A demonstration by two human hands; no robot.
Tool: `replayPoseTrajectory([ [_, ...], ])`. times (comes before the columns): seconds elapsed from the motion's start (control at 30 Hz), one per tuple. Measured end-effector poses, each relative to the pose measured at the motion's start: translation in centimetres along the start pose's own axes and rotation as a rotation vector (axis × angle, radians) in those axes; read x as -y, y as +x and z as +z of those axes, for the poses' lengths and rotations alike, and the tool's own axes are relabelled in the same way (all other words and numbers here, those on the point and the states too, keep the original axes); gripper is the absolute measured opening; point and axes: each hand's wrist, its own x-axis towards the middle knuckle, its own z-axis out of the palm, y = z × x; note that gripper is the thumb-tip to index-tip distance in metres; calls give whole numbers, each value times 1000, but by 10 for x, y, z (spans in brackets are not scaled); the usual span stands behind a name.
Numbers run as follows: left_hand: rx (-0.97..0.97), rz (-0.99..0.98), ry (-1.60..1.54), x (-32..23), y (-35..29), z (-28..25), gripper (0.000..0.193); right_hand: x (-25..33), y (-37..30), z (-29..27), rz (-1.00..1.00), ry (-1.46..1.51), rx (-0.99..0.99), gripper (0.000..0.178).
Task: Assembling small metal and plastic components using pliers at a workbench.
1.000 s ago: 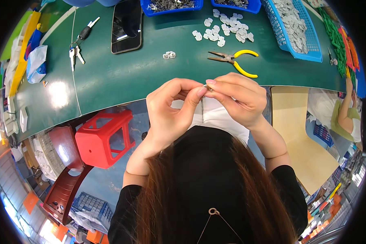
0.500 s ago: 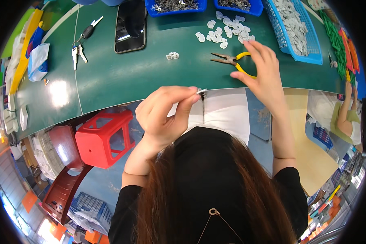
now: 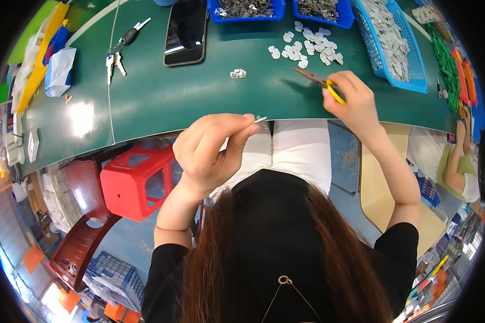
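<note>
My left hand (image 3: pixel 213 148) pinches a small white plastic piece (image 3: pixel 260 119) between thumb and forefinger, just over the table's near edge. Closed round the yellow handles of the needle-nose pliers (image 3: pixel 328 89) is my right hand (image 3: pixel 357 105); the pliers are lifted, their dark jaws pointing to the far left. Between the two hands, farther back, one white piece with metal bits (image 3: pixel 238 74) lies alone on the green table (image 3: pixel 161 99). Beyond the pliers is a loose scatter of flat white plastic pieces (image 3: pixel 328 51).
Two blue trays of small metal parts (image 3: pixel 246 9) and a light-blue basket of white pieces (image 3: pixel 396 48) stand at the back. A phone (image 3: pixel 186 35) and keys (image 3: pixel 128 37) lie to the left. A red stool (image 3: pixel 125 188) stands below. Another person's arm (image 3: pixel 458 156) shows far right.
My right hand has closed on the pliers and picked them up off the table. The left hand keeps its pinch on the white piece. The whole view has shifted slightly.
</note>
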Motion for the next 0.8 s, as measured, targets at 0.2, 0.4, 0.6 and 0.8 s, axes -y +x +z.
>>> replayPoseTrajectory([
  [0.2,-44,25,29,10,-2,7,14,60,32,-76,-253,175,-69,35],
  [0.4,-19,28,48,9,0,8,13,69,44,-83,-406,32,-99,39],
  [0.6,-2,36,61,8,-1,9,13,72,46,-85,-431,-4,-45,37],
  [0.8,14,29,70,8,-1,10,13,74,49,-84,-470,-46,-59,33],
])
